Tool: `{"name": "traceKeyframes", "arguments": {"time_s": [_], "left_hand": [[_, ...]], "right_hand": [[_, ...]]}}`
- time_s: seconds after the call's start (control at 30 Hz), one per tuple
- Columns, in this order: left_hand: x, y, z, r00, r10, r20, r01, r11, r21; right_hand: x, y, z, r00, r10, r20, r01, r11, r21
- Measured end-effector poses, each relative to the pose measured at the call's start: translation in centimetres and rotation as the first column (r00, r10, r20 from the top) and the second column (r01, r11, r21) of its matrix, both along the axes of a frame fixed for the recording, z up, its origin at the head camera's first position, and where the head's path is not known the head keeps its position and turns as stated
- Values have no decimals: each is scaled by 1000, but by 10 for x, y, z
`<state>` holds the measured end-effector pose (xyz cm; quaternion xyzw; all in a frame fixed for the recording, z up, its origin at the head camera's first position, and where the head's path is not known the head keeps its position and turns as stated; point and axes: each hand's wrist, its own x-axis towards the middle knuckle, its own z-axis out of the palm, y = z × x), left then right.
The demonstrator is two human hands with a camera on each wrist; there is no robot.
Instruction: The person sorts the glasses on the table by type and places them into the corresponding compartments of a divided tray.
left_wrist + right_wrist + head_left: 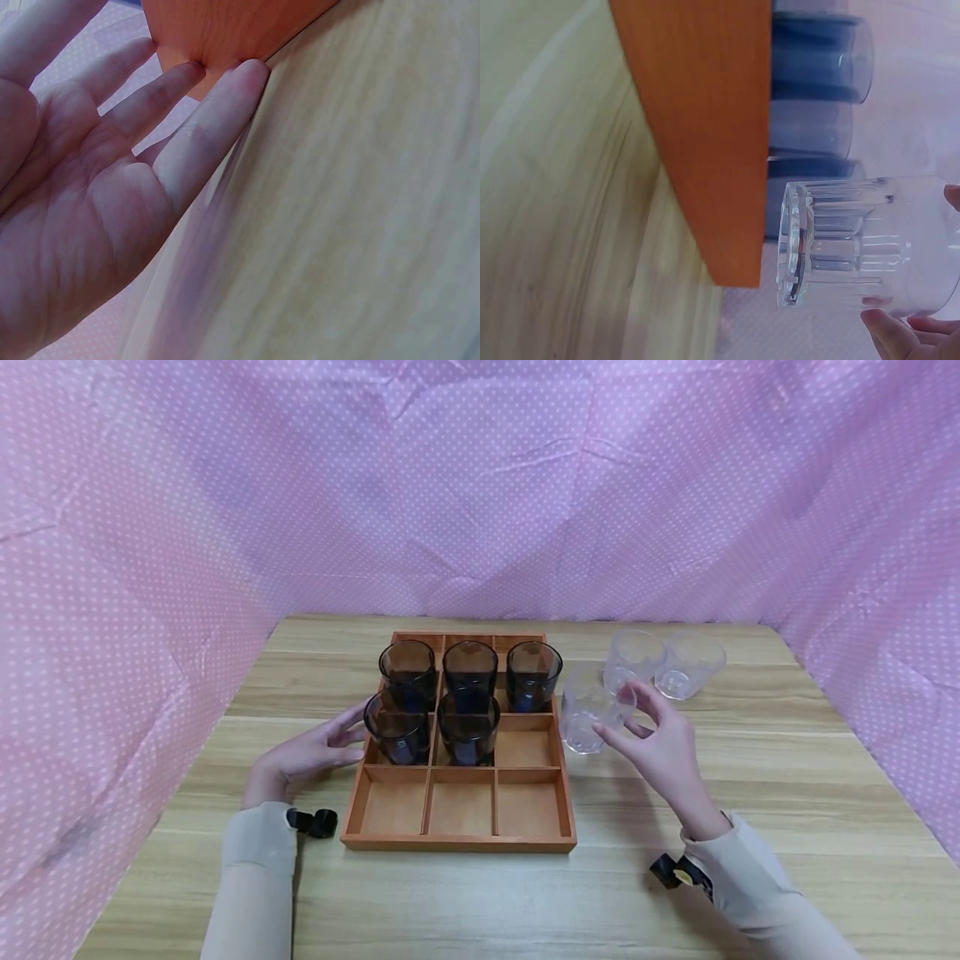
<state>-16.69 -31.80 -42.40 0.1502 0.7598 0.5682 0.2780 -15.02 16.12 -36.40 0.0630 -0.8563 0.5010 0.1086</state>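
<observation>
My right hand (663, 747) pinches a clear glass tumbler (585, 718) near its rim, thumb on one side and fingers on the other. The tumbler is upright beside the right edge of a divided wooden tray (461, 843); in the right wrist view its fluted base shows off the table, level with the tray's top edge. Fingers extended, my left hand (315, 752) touches the tray's left side wall (217, 30). Dark glass tumblers stand in the tray compartments: three in a row towards the back and two, a left one (397, 731) and a middle one (468, 731), in front.
Two more clear tumblers, one (633, 656) and another (686, 668), stand side by side at the back right of the wooden table (465, 910). Pink dotted cloth (480, 502) hangs behind the table and along both sides.
</observation>
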Motion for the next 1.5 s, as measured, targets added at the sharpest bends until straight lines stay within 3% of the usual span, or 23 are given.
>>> {"name": "traceKeyframes", "arguments": {"time_s": [0.3, 0.53, 0.8, 1.13, 1.5], "left_hand": [[-1, 0, 0, 1000, -7, -5, 7, 1000, 11], [0, 0, 0, 1000, 9, -4, -9, 1000, -26], [0, 0, 2, 1000, 12, 6, -12, 1000, -18], [1, 1, 3, 1000, 17, 11, -17, 1000, -21], [1, 1, 2, 1000, 19, 6, -19, 1000, -18]], "right_hand": [[22, -12, 10, 998, 60, -20, -61, 997, -50], [35, -24, 13, 991, 132, -39, -134, 989, -59], [48, -43, 11, 976, 217, 6, -215, 973, -81], [55, -68, 7, 959, 281, 25, -278, 956, -97], [59, -96, 8, 917, 396, -56, -399, 902, -164]]}}
